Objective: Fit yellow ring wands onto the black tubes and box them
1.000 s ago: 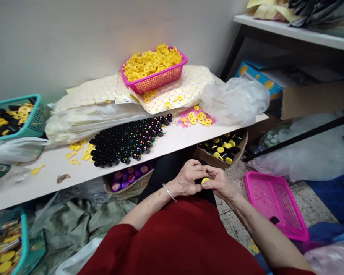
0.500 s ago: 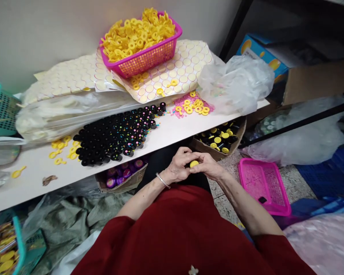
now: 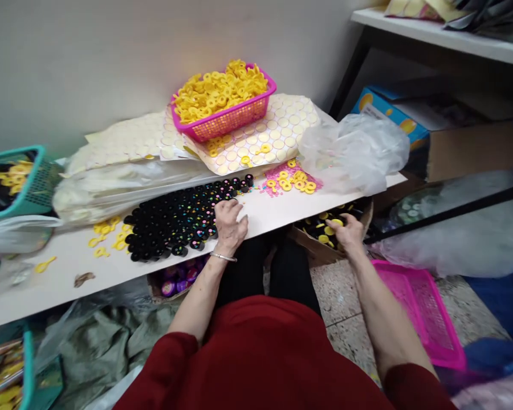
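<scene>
Several rows of small black cups (image 3: 166, 222) stand close together on the white table, many with coloured beads in them. At their right edge is my left hand (image 3: 231, 228), fingers bent over the nearest cups and thumb held apart; nothing shows in its grasp. My right hand (image 3: 349, 232) is over a cardboard box (image 3: 314, 247) below the table edge. Its fingertips hold a small black container with a yellow lid (image 3: 336, 222), mostly covered by the fingers. More yellow-lidded black containers (image 3: 322, 238) lie in that box.
A pink basket (image 3: 226, 122) heaped with yellow ring-shaped pieces stands at the back on sticker sheets (image 3: 282, 122). Pink beads and yellow rings (image 3: 298, 181) lie near a plastic bag (image 3: 354, 151). A teal basket (image 3: 45, 185) is at left, a pink tray (image 3: 438, 319) on the floor at right.
My hands were together over my lap around a yellow-lidded piece. They have parted: the left moved up to the black cups, the right carried the piece to the box. The view also shifted.
</scene>
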A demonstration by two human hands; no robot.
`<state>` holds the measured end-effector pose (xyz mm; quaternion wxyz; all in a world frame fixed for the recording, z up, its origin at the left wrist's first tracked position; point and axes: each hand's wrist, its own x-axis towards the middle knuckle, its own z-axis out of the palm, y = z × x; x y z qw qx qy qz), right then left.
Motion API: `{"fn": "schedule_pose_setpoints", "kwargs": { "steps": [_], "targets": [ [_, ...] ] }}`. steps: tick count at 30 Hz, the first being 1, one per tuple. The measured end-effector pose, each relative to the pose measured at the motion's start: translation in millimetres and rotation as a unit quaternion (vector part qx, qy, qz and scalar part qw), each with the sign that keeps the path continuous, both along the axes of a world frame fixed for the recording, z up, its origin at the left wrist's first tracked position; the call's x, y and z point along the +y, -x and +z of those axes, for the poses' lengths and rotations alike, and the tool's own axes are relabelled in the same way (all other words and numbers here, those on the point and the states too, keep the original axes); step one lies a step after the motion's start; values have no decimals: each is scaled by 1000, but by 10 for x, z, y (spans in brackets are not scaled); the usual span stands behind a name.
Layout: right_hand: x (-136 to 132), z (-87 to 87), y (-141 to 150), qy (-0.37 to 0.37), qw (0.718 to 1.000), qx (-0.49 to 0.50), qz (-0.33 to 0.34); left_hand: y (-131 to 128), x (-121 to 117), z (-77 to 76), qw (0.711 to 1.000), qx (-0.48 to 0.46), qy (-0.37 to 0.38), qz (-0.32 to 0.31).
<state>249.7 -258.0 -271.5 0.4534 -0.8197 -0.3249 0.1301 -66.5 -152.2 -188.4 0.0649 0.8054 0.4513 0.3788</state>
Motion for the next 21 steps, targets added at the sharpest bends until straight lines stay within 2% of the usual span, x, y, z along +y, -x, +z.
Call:
{"fn": "schedule_pose_setpoints", "kwargs": {
  "steps": [2, 4, 7, 11, 16, 19, 21],
  "targets": [
    [88, -85, -234, 55, 994, -86, -26, 116, 124, 75, 993, 72, 17, 93],
    [165, -96, -358, 91, 987, -134, -18, 174, 207, 141, 981, 151, 40, 117],
    [244, -29, -408, 153, 977, -147, 16, 174, 287, 188, 966, 240, 65, 68],
    [275, -6, -407, 210, 966, -146, 32, 136, 380, 126, 952, 302, 48, 11],
    [233, -73, -437, 225, 961, -159, 34, 131, 477, 27, 947, 319, 24, -4],
    [203, -45, -459, 257, 951, -161, 64, 120, 490, 54, 946, 323, 23, -9],
    [194, 19, -449, 245, 949, -197, 28, 94, 475, 93, 948, 316, 25, -14]
  ]
}}
